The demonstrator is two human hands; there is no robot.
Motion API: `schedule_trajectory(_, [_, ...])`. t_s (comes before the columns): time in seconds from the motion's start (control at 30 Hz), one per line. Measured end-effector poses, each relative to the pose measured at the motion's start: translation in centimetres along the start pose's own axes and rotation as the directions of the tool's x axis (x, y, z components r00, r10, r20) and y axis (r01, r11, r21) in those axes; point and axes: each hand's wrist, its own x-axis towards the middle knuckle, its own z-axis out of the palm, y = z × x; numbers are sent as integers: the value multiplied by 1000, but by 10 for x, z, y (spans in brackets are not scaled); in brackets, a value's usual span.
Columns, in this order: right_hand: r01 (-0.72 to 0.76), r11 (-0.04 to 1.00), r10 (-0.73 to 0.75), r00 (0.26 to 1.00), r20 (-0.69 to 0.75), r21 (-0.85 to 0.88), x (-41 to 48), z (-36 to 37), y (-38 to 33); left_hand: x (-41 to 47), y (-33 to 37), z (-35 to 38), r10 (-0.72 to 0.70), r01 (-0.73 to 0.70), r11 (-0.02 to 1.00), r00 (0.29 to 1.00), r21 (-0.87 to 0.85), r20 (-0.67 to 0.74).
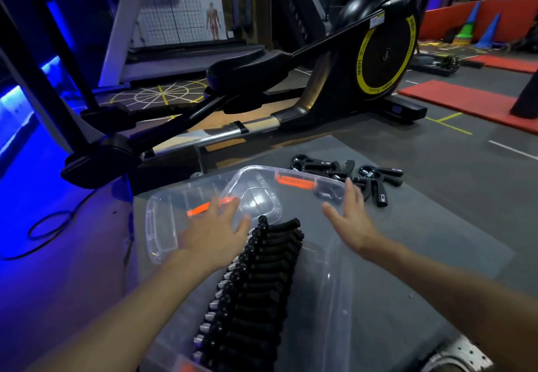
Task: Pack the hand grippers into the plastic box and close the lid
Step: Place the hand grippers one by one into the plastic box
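Observation:
A clear plastic box (pixel 334 278) stands on a grey mat right below me, with a long row of black hand grippers (pixel 256 281) packed upright along its left side. Beyond it lies the clear lid (pixel 180 197) with orange latches (pixel 294 182). My left hand (pixel 215 232) hovers open over the lid's near edge, fingers spread. My right hand (pixel 352 217) is open too, its fingertips at the lid's right end. Several loose black hand grippers (pixel 372 178) lie on the mat past the lid, to the right.
A black elliptical trainer (pixel 334 80) with a yellow-ringed flywheel stands just behind the grey mat (pixel 422 226). A cable (pixel 43 232) loops on the blue-lit floor at left. Red mats (pixel 465 104) lie at the far right.

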Motion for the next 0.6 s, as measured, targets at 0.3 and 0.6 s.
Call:
schedule_trajectory(0.3, [6,1000,-5,995,-100,9,-45,26,-9,2,-6,-3,33,-32,990,999,134,-3])
schedule_trajectory(0.6, [120,992,-115,985,127,-38,-4,8,-11,-15,3,-11,-36,20,978,997,210,75])
